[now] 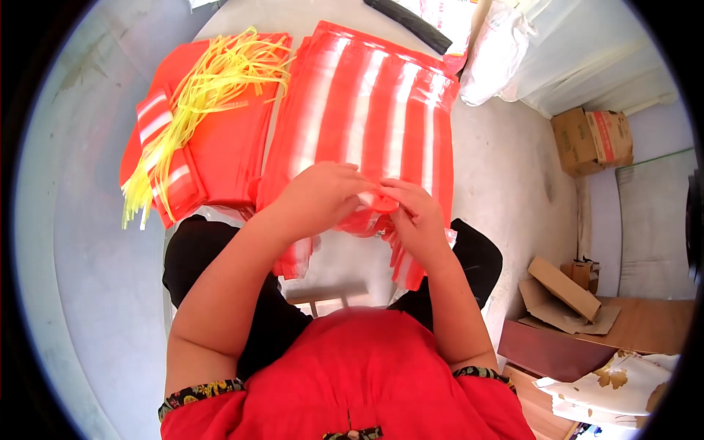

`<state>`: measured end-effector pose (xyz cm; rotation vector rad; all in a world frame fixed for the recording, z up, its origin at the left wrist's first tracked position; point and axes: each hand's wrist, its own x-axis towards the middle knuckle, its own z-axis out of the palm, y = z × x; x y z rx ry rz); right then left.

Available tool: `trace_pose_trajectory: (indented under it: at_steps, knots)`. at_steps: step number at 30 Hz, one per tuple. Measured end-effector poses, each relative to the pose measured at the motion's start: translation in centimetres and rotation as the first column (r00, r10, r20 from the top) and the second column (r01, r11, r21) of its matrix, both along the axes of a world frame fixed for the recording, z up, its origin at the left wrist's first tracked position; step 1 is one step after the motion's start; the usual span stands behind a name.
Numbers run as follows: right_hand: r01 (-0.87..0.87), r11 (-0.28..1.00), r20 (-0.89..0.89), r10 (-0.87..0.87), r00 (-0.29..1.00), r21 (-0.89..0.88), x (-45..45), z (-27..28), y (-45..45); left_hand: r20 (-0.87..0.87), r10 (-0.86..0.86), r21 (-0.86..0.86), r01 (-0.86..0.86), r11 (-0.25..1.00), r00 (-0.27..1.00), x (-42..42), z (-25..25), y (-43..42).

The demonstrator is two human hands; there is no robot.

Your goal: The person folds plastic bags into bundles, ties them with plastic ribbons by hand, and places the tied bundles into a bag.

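Observation:
A stack of red-and-white striped plastic bags point(374, 110) lies in front of me, its near edge hanging in two strips toward my lap. My left hand point(330, 194) rests over the near edge, its fingers pinching the red plastic. Close beside it on the right, my right hand point(414, 213) also holds the plastic between thumb and fingers. A small bunched red piece shows between the two hands. On the left lies a pile of plain red sheets point(227, 147), with a bundle of yellow strips point(213, 88) and rolled striped pieces point(176, 180) on top.
At the top are a black roll point(411, 26) and a white plastic bag point(495, 55). Cardboard boxes point(592, 139) stand at the right. Opened cardboard point(565, 297) lies on a brown surface point(649, 323) at the lower right, near a patterned cloth point(616, 381).

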<state>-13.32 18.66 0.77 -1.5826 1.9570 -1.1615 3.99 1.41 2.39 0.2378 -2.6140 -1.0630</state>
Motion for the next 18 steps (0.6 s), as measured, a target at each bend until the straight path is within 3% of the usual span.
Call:
trace_pose_trajectory:
  at_steps: [4, 7, 11, 13, 16, 18]
  knots:
    - [0.065, 0.996, 0.342, -0.084, 0.936, 0.067, 0.3, 1.3, -0.9, 0.016, 0.068, 0.071, -0.069, 0.995, 0.998, 0.5, 0.4, 0.0]
    - [0.086, 0.991, 0.423, -0.123, 0.898, 0.106, 0.3, 1.5, -1.1, 0.037, 0.089, 0.085, -0.092, 0.992, 0.995, 0.9, 1.7, 0.4]
    - [0.047, 0.987, 0.49, -0.119, 0.864, 0.156, 0.1, 1.9, -1.1, -0.129, 0.106, -0.108, -0.12, 0.987, 0.986, 0.1, 0.7, 0.7]
    - [0.007, 0.998, 0.359, -0.027, 0.933, 0.057, 0.1, 2.2, -0.9, -0.16, 0.081, -0.197, -0.112, 0.974, 0.984, -0.4, -0.4, 0.2]
    - [0.024, 1.0, 0.367, -0.027, 0.93, 0.013, 1.3, 2.1, -0.4, -0.136, 0.067, -0.174, -0.09, 0.981, 0.988, -0.5, -0.5, 0.0]
    - [0.035, 0.998, 0.192, -0.023, 0.981, -0.06, 2.0, 1.6, -0.8, -0.132, 0.022, -0.14, -0.041, 0.989, 0.991, -0.3, -0.7, 0.1]
